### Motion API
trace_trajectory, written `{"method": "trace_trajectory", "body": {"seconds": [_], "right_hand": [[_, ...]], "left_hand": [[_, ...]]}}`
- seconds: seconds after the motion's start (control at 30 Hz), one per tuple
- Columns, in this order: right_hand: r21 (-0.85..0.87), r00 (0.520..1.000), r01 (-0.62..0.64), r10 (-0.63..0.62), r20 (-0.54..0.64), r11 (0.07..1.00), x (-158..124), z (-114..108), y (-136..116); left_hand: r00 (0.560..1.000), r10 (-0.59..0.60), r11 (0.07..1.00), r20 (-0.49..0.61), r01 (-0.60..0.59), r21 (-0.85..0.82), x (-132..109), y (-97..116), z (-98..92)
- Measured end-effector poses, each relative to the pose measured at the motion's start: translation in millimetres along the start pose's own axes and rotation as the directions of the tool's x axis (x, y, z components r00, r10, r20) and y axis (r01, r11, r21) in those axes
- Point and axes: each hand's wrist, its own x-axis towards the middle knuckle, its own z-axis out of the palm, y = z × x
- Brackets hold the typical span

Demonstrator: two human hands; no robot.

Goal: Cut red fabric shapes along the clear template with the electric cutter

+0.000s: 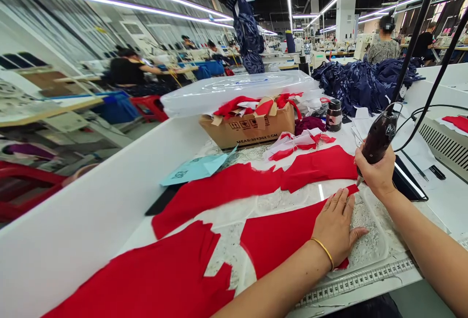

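My left hand point(336, 223) lies flat, fingers stretched out, on a cut piece of red fabric point(281, 235) and presses it to the worktop. My right hand point(378, 169) is wrapped round a black corded handheld cutter point(380, 135), held upright. Its narrow metal tip points down at the fabric's far right corner, just beyond my left fingertips; whether it touches the cloth I cannot tell. Behind lies a long red fabric strip point(219, 191) with jagged edges. A larger red fabric piece point(146, 279) spreads across the front left.
A measuring tape point(351, 284) runs along the front edge. Behind stand a cardboard box point(252, 130) of red scraps and a dark jar point(334, 115). A phone-like black slab point(407, 181) and a vented machine point(446, 140) are at right. Navy cloth point(361, 84) is heaped behind; people sit farther off.
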Motion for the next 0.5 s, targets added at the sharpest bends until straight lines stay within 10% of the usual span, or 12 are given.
{"method": "trace_trajectory", "body": {"seconds": [0.2,0.5], "right_hand": [[0.014,1.0,-0.014,0.014,-0.027,1.0,0,-6,5],[0.102,0.993,0.004,-0.016,0.117,0.995,-34,-25,-17]], "left_hand": [[1.0,0.013,0.999,0.013,-0.014,0.033,-10,5,-16.1],[0.975,0.208,0.969,-0.08,-0.195,0.153,-93,-9,-13.9]]}}
